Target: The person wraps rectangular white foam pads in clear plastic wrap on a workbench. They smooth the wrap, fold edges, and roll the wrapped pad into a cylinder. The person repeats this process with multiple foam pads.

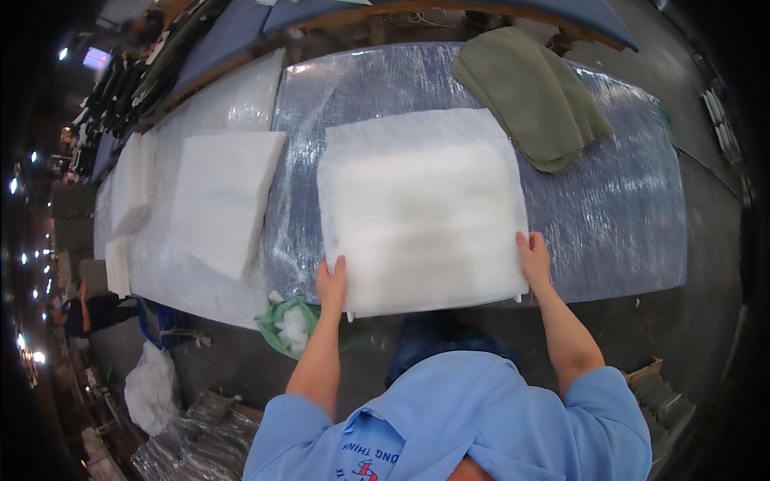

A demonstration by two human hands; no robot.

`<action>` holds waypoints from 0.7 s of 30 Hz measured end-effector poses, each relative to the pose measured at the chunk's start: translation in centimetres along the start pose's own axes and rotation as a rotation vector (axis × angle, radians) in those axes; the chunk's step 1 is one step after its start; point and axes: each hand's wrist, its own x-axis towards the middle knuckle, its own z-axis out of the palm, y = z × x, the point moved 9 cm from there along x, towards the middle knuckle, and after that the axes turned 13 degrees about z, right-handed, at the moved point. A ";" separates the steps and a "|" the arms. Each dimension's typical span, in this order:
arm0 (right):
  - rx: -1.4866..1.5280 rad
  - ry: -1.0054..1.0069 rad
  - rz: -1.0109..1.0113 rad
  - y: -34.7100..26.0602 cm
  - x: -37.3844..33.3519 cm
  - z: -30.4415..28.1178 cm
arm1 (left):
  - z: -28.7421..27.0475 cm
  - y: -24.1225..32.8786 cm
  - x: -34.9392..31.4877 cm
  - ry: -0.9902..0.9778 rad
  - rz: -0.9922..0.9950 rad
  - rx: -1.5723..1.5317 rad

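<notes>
Ctr bright, fairly sharp — white sheet [421,232] nr overexposed, w/ faint grey shading mid-sheet. Streaky glare on plastic-wrapped surface [609,232], esp. toward 11 & 2 o'clock. Small lamps [14,185] flare btwn 8 & 10 o'clock; bkgd there dim, soft. Fisheye bends edges — corners go black.

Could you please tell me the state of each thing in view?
White pad: flat, held at its sides
Left hand: gripping the pad's left edge
Right hand: gripping the pad's right edge
Olive cloth: lying flat, layered
White pile: lying flat
Table: plastic-covered
Green bag: open, white stuffing inside
</notes>
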 end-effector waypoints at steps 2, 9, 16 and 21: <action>-0.055 0.071 -0.086 1.0 -0.8 -0.2 | 0.6 1.1 -1.2 0.019 0.038 0.006; -0.033 0.049 -0.145 1.2 0.6 -0.6 | -0.1 0.4 -0.3 -0.026 0.016 0.074; -0.018 -0.010 -0.076 3.2 -3.7 -0.6 | -0.9 -0.3 -4.5 0.039 -0.025 -0.080; -0.098 0.079 -0.115 3.3 -2.4 -2.3 | -0.8 -0.5 -4.3 -0.039 0.001 0.170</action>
